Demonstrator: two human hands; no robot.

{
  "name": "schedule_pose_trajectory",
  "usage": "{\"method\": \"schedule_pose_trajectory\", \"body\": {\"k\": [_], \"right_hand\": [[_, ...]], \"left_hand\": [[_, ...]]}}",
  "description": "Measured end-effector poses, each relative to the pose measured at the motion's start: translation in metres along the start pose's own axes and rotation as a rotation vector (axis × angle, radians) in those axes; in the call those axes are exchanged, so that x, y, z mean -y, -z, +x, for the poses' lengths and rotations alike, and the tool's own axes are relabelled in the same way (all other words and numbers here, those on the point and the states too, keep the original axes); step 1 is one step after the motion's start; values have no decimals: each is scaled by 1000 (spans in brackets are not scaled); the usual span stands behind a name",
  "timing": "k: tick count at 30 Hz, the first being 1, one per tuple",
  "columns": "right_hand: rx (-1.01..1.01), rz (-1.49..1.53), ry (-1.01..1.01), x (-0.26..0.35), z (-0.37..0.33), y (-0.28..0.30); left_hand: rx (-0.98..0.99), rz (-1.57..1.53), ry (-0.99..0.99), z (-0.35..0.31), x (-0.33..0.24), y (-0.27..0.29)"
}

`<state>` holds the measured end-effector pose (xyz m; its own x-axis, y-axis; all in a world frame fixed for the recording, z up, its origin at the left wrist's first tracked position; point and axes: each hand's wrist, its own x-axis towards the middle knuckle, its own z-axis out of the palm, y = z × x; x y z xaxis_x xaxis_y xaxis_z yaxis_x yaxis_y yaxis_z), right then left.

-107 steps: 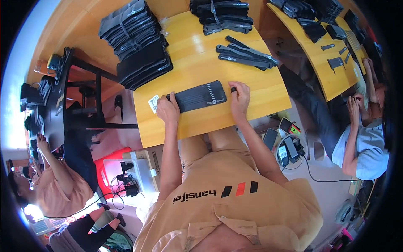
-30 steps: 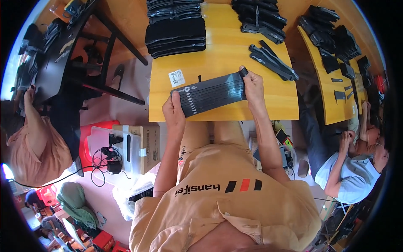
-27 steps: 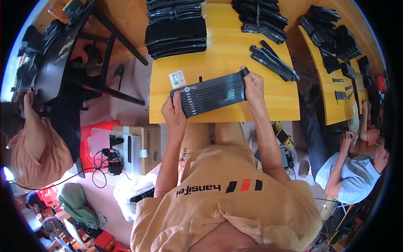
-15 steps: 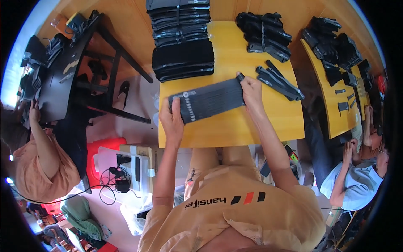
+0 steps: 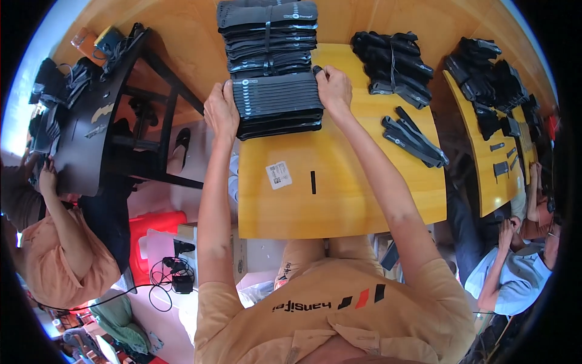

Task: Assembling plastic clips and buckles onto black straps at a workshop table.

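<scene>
A flat, ribbed dark grey fabric band (image 5: 280,92) lies level on top of a short stack of black fabric bands (image 5: 280,128) at the table's far left. My left hand (image 5: 222,110) is closed on its left edge, thumb toward the top. On the opposite edge, my right hand (image 5: 334,92) grips the same band with bent fingers. A small black thing shows at a fingertip of that hand; I cannot tell what it is. Behind the stack rise strapped bundles of similar grey bands (image 5: 248,37).
On the yellow table (image 5: 364,200) lie a white label (image 5: 279,175) and a short black strip (image 5: 313,182). Folded grey straps (image 5: 413,141) and a tied black bundle (image 5: 394,67) sit to the right. People work at a dark table (image 5: 85,145) on the left and another yellow table (image 5: 485,182).
Both hands have carried the band away from me and laid it onto the stack. The label and black strip on the tabletop now show.
</scene>
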<state>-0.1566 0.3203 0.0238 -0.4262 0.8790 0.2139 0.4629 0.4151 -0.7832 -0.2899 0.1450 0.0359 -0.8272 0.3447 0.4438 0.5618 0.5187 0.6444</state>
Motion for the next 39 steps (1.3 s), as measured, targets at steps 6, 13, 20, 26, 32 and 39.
{"method": "schedule_pose_trajectory", "body": {"k": [6,13,20,26,32,39], "right_hand": [[8,-117,47,-4,-5,-11],[10,-141,84,-9,-9,-16],[60,-153,45,-17,-2,-17],[66,-143,38,-17,-4,-21],[24,-147,71,-15,-10,-17],[97,-105,39,-10,-9,-1]], "left_hand": [[25,124,26,5,17,-17],[65,100,113,4,33,-25],[80,25,164,1,35,-32],[22,-36,167,-3,41,-38],[-5,-115,123,-7,36,-29],[-12,-59,122,-9,35,-22]]}}
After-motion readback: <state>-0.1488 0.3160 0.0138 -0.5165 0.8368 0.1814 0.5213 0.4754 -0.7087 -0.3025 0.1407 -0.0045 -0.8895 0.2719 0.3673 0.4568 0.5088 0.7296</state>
